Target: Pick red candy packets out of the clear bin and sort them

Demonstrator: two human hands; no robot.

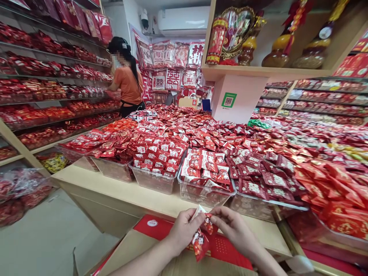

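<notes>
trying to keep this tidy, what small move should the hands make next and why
Probably set the small red packets into the clear tub just beyond: the left hand and right hand hold them close in front of it, and similar-looking packets lie inside.

Two small wrapper packets, near 6 o'clock in view, raised in the fingers. Upper packet [208, 225]: red, glossy, printed cartoon figure; pinched by right hand [231, 225]. Lower packet [199, 243]: red, cartoon figures, at 7 o'clock of upper, below left hand's [184, 228] thumb; end points toward 6 o'clock. Whether joined: cannot tell.
</notes>
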